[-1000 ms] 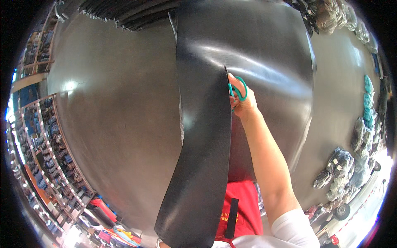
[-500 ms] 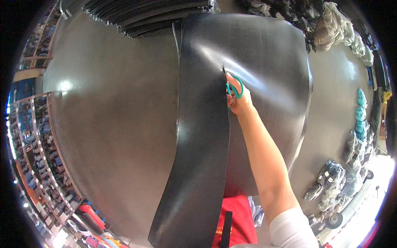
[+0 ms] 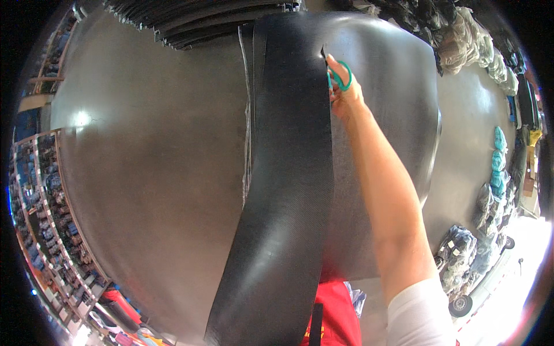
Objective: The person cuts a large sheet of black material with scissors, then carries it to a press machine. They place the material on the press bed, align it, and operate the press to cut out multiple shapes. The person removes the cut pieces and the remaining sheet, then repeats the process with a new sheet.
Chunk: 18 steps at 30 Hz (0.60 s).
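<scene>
A large black sheet, rubber-like and shiny, stretches away in front of me. My right hand (image 3: 347, 99) is closed round a pair of scissors (image 3: 349, 74) with teal handles. Their dark blades stand at the end of a long cut in the sheet, close to its far edge. Left of the cut, a long strip (image 3: 288, 144) runs toward me and hangs down past the near edge, its lower end angled. On the right lies the wider piece (image 3: 392, 121), under my right forearm. My left hand does not show.
Stacked black sheets (image 3: 190, 23) lie at the far left. Wrapped bundles (image 3: 459, 46) line the far right, with teal bags (image 3: 498, 155) and more bundles (image 3: 459, 248) along the right. Shelves of packed goods (image 3: 49, 196) stand at the left. Red cloth (image 3: 340, 311) shows below me.
My right hand and the scissors have moved farther away along the sheet, slightly to the right. The cut has grown longer toward the far edge, and the strip's freed part is longer.
</scene>
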Tool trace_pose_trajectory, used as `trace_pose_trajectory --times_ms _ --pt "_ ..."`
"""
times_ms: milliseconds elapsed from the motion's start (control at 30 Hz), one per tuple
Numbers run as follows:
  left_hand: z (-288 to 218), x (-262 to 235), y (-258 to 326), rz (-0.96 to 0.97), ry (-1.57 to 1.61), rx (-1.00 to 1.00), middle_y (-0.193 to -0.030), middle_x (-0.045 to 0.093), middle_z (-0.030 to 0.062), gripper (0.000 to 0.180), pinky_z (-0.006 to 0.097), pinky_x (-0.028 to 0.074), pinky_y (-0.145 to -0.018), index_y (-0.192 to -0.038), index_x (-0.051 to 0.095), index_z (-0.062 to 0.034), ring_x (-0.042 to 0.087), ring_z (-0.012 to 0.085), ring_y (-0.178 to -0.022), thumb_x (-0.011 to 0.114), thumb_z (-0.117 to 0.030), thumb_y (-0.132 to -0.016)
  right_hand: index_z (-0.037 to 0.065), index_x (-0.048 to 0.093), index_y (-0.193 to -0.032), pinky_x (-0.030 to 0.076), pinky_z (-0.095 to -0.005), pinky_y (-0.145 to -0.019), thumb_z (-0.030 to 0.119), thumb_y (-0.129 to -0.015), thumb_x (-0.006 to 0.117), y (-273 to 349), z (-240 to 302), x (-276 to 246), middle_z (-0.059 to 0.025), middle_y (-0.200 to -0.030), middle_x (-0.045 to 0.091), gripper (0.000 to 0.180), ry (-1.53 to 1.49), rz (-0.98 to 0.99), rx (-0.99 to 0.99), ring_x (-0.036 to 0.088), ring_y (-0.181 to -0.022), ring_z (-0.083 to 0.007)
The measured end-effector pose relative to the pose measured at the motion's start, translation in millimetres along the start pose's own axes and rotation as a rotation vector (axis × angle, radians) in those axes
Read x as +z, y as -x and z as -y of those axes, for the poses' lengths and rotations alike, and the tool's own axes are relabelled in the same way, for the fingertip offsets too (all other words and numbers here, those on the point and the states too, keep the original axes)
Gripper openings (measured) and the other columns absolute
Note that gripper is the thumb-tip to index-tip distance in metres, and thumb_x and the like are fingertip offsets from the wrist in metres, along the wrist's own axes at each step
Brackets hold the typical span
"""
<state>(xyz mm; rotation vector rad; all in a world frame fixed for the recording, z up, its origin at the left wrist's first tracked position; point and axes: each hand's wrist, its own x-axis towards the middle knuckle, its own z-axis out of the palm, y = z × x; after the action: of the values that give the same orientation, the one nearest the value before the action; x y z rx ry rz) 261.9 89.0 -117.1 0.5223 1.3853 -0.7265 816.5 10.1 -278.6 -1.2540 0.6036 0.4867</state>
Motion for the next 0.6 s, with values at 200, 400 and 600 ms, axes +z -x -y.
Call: trace_pose_trajectory --times_ms 200,400,600 --pt "0.8 -5.3 -4.1 0.009 -0.013 -0.053 -0.078 0.067 0.005 0.033 0.027 0.049 -0.062 -0.094 0.068 0.0002 0.061 0.0142 -0.066 0.072 -0.031 -0.084 0.005 0.061 -0.087 0.032 -0.02 -0.039 0.034 -0.072 0.084 -21.9 15.3 -6.4 -0.003 -0.065 0.055 0.04 0.096 0.124 0.005 0.048 -0.048 -0.0084" --pt "6.2 -16.7 3.1 0.043 -0.069 -0.112 -0.079 0.068 0.005 0.035 0.028 0.049 -0.062 -0.095 0.069 0.0005 0.061 0.0142 -0.067 0.074 -0.032 -0.083 0.003 0.063 -0.096 0.032 -0.0163 -0.038 0.034 -0.078 0.078 -24.7 40.8 -25.3 -0.0006 -0.067 0.054 0.039 0.417 0.286 -0.03 0.045 -0.047 -0.0037" --pt "31.2 -49.4 -6.9 0.144 -0.242 -0.296 -0.085 0.066 0.003 0.037 0.028 0.049 -0.065 -0.099 0.068 0.0002 0.06 0.0139 -0.074 0.074 -0.033 -0.083 0.006 0.064 -0.085 0.031 -0.0201 -0.036 0.044 -0.077 0.077 -11.7 69.4 -29.0 -0.0024 -0.065 0.057 0.041 0.823 0.451 -0.027 0.047 -0.046 -0.0051"
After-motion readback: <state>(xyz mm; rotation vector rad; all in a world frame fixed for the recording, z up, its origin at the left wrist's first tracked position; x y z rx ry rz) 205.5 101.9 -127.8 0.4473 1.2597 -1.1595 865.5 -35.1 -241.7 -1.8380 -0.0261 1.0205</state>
